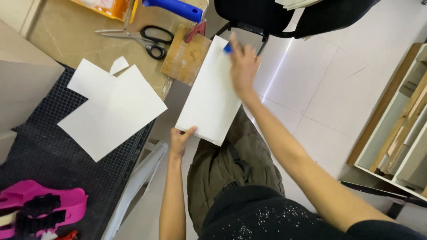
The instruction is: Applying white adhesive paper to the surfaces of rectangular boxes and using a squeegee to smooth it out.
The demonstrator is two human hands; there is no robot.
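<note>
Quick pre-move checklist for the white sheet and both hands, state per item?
1. Left hand grips the near corner of the white sheet: ok.
2. Right hand presses a small blue object on the sheet's far edge: ok, though what the object is, cannot tell.
3. Sheet fully supported: not ok, it hangs off the table edge over the person's lap.
4. Scissors lie clear of both hands: ok.
5. Loose white papers on the black mat are apart from the sheet: ok.
6. Sheet flat, no creases: cannot tell, motion blur at the far end.
</note>
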